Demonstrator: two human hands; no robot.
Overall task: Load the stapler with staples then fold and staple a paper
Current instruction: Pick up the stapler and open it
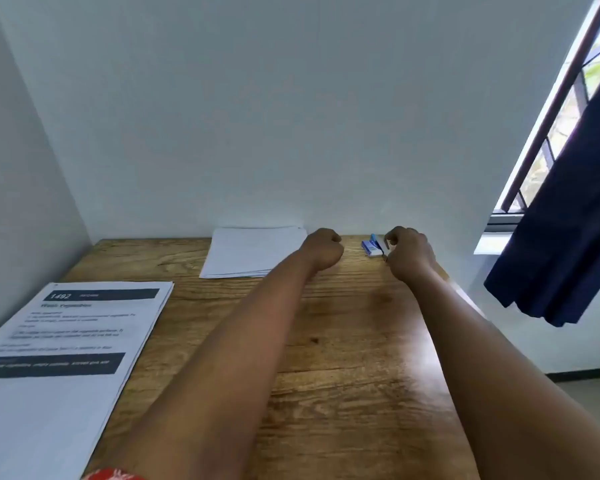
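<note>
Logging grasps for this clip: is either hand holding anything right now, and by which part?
Nothing is clearly held. The right hand curls open beside the small blue box; contact cannot be told. The left hand is a fist on the table.

One wooden, brown-grained counter [343, 341] is seen. Two lots of paper are counted on it: one stack of plain white sheets [250, 252] at the far edge, whose sheet number cannot be told, and one printed white document with two dark header bands [70, 341] at the near left. One small blue and white box or stapler-like item [372, 247] is counted near the far right; whether it is one piece or two cannot be told. Two bare hands are counted, left [323, 249] and right [409, 252]. One dark blue curtain [568, 220] and one window [568, 91] are seen.
</note>
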